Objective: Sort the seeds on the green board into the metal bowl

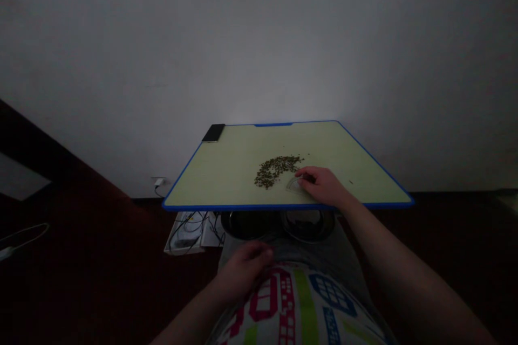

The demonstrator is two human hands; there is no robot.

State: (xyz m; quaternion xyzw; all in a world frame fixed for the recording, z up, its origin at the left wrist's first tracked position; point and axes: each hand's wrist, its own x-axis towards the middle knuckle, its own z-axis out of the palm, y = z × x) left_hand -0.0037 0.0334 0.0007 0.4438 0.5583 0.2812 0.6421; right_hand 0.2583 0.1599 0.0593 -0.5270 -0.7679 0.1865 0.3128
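Note:
On the pale, blue-edged tabletop point(238, 145) lies a curved spread of small brown grains or seeds point(269, 171). My right hand point(319, 183) is at the near right of this spread, fingers closed on a clear, rounded plastic piece that looks like a protractor point(293, 185). The piece lies flat or nearly flat on the table, its right part hidden under the fingers. Below the table's near edge, my left hand point(246, 267) rests by my lap with fingers loosely curled, and no object shows in it.
A black phone or tablet point(213, 133) lies at the far left corner. Two dark, shiny bowls point(309, 225) sit under the near edge, above my lap. White boxes with cables point(186, 234) stand on the floor at left. A wall point(259, 38) rises behind the table.

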